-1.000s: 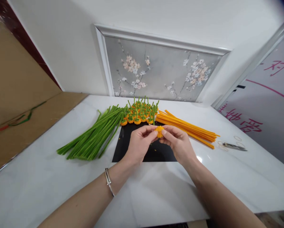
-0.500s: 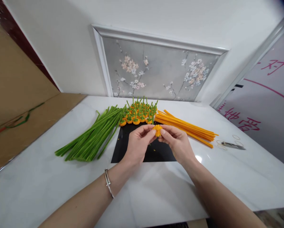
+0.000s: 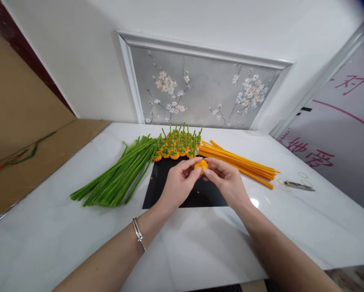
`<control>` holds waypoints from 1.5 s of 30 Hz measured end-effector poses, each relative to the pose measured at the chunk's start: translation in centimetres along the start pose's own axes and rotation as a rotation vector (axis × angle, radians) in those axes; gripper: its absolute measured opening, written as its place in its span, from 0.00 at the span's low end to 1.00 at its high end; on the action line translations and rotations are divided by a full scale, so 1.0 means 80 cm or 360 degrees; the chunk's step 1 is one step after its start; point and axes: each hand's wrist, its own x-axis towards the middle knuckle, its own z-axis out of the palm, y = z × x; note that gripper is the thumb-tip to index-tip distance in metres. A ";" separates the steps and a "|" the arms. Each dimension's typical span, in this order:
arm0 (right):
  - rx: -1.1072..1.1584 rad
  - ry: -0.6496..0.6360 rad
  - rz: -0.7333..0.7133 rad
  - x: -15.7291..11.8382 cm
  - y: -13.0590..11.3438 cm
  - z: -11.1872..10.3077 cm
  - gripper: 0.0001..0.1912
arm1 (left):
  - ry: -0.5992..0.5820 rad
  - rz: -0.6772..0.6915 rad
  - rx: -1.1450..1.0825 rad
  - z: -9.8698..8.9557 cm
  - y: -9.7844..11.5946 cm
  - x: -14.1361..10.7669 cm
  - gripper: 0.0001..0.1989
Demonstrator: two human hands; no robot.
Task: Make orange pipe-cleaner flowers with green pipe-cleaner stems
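Both hands are over the black, flat, rectangular mat (image 3: pixel 206 196). Left hand (image 3: pixel 179 180) and right hand (image 3: pixel 229 180) share a thumb-and-finger pinch on one small, round, orange fuzzy piece (image 3: pixel 201 164), held above the mat. Orange-and-green fuzzy pieces with upright green stalks (image 3: pixel 175 155) are clustered at the mat's far edge. Bundle of long green fuzzy stems (image 3: pixel 116 176): left of mat. Bundle of orange fuzzy stems (image 3: pixel 238 160): right of mat. Slim grey metal tool (image 3: pixel 299 186) is farther right, beside thin pale loops (image 3: pixel 302 175).

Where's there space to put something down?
The tabletop is bare between the forearms before the black mat, and between the right forearm and metal tool. The back is crowded: pumpkin-like pieces between green pipe cleaners and orange ones.
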 end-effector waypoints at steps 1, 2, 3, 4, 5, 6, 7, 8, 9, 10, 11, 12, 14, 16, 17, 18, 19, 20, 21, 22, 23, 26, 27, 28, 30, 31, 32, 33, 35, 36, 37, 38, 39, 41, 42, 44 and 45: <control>-0.0008 0.0014 -0.0009 0.000 0.000 0.000 0.15 | -0.0050 0.0058 0.0066 -0.001 -0.001 0.000 0.16; -0.0013 0.0025 -0.0011 0.001 0.000 -0.001 0.15 | -0.0092 0.0108 0.0127 -0.003 -0.002 0.001 0.17; -0.0020 0.0030 -0.0006 0.001 0.000 -0.001 0.15 | -0.0124 0.0152 0.0183 -0.005 -0.003 0.002 0.18; -0.0031 0.0031 0.0005 0.001 -0.001 -0.002 0.15 | -0.0146 0.0190 0.0237 -0.007 -0.005 0.003 0.18; -0.0047 0.0025 0.0018 0.001 -0.002 -0.002 0.15 | -0.0168 0.0224 0.0296 -0.009 -0.006 0.005 0.19; -0.0066 0.0015 0.0030 0.001 -0.002 -0.003 0.15 | -0.0194 0.0255 0.0350 -0.011 -0.007 0.006 0.19; -0.0088 0.0004 0.0041 0.000 -0.003 -0.003 0.15 | -0.0223 0.0279 0.0395 -0.013 -0.008 0.007 0.19; -0.0114 -0.0007 0.0044 0.000 -0.003 -0.003 0.15 | -0.0248 0.0297 0.0431 -0.014 -0.008 0.008 0.19; -0.0146 -0.0014 0.0041 0.000 -0.003 -0.004 0.15 | -0.0265 0.0305 0.0461 -0.016 -0.009 0.009 0.18; -0.0181 -0.0013 0.0026 -0.001 -0.003 -0.004 0.14 | -0.0272 0.0306 0.0488 -0.017 -0.009 0.009 0.18; -0.0214 -0.0010 0.0004 -0.002 -0.002 -0.004 0.14 | -0.0268 0.0308 0.0509 -0.017 -0.009 0.010 0.17; -0.0241 -0.0003 -0.0026 -0.003 -0.001 -0.004 0.13 | -0.0256 0.0310 0.0523 -0.018 -0.009 0.010 0.16; -0.0280 0.0010 -0.0089 -0.004 0.001 -0.004 0.13 | -0.0227 0.0322 0.0538 -0.018 -0.009 0.010 0.16; -0.0301 0.0020 -0.0122 -0.004 0.000 -0.003 0.13 | -0.0206 0.0340 0.0559 -0.019 -0.009 0.010 0.15; -0.0300 0.0017 -0.0113 -0.004 -0.002 -0.002 0.13 | -0.0200 0.0350 0.0576 -0.019 -0.008 0.010 0.15; -0.0287 0.0012 -0.0090 -0.004 -0.003 -0.002 0.14 | -0.0197 0.0359 0.0597 -0.019 -0.008 0.010 0.15; -0.0263 0.0004 -0.0059 -0.004 -0.005 -0.001 0.15 | -0.0195 0.0368 0.0624 -0.018 -0.007 0.009 0.15; -0.0239 -0.0003 -0.0027 -0.004 -0.007 0.000 0.15 | -0.0193 0.0378 0.0655 -0.018 -0.006 0.009 0.15; -0.0225 -0.0004 -0.0004 -0.003 -0.009 0.001 0.16 | -0.0189 0.0393 0.0692 -0.017 -0.005 0.008 0.15; -0.0227 0.0009 0.0005 -0.003 -0.009 0.002 0.16 | -0.0185 0.0412 0.0731 -0.016 -0.003 0.007 0.14; -0.0247 0.0034 -0.0001 -0.003 -0.009 0.003 0.16 | -0.0184 0.0432 0.0772 -0.015 -0.001 0.006 0.14; -0.0348 0.0115 -0.0060 -0.004 -0.006 0.004 0.14 | -0.0180 0.0482 0.0868 -0.012 0.003 0.004 0.12; -0.0374 0.0125 -0.0082 -0.005 -0.005 0.003 0.14 | -0.0174 0.0488 0.0886 -0.012 0.003 0.003 0.12; -0.0390 0.0120 -0.0100 -0.005 -0.004 0.002 0.14 | -0.0166 0.0486 0.0894 -0.012 0.003 0.003 0.12; -0.0397 0.0089 -0.0116 -0.005 -0.002 0.000 0.13 | -0.0153 0.0469 0.0866 -0.013 -0.001 0.004 0.14; -0.0392 0.0073 -0.0113 -0.005 -0.001 -0.001 0.14 | -0.0158 0.0460 0.0833 -0.013 -0.003 0.005 0.17; -0.0386 0.0061 -0.0108 -0.005 -0.001 -0.002 0.14 | -0.0172 0.0449 0.0792 -0.014 -0.006 0.006 0.19; -0.0385 0.0056 -0.0111 -0.004 0.000 -0.003 0.15 | -0.0191 0.0437 0.0749 -0.015 -0.008 0.006 0.22; -0.0404 0.0051 -0.0148 -0.004 0.001 -0.004 0.16 | -0.0224 0.0419 0.0683 -0.016 -0.011 0.007 0.25; -0.0420 0.0042 -0.0181 -0.004 0.002 -0.005 0.16 | -0.0229 0.0415 0.0667 -0.016 -0.012 0.008 0.25; -0.0440 0.0028 -0.0218 -0.004 0.002 -0.005 0.15 | -0.0226 0.0420 0.0666 -0.017 -0.012 0.008 0.25; -0.0461 0.0011 -0.0252 -0.004 0.003 -0.005 0.15 | -0.0217 0.0433 0.0676 -0.017 -0.011 0.007 0.24; -0.0481 -0.0008 -0.0280 -0.004 0.003 -0.006 0.14 | -0.0204 0.0451 0.0692 -0.017 -0.010 0.007 0.22; -0.0502 -0.0038 -0.0308 -0.004 0.003 -0.005 0.13 | -0.0183 0.0478 0.0717 -0.017 -0.007 0.006 0.19; -0.0497 -0.0045 -0.0307 -0.004 0.003 -0.005 0.13 | -0.0175 0.0482 0.0711 -0.017 -0.006 0.006 0.18; -0.0465 -0.0051 -0.0279 -0.005 0.002 -0.004 0.13 | -0.0162 0.0471 0.0662 -0.016 -0.005 0.005 0.17; -0.0444 -0.0054 -0.0258 -0.005 0.002 -0.004 0.13 | -0.0159 0.0458 0.0631 -0.015 -0.005 0.005 0.16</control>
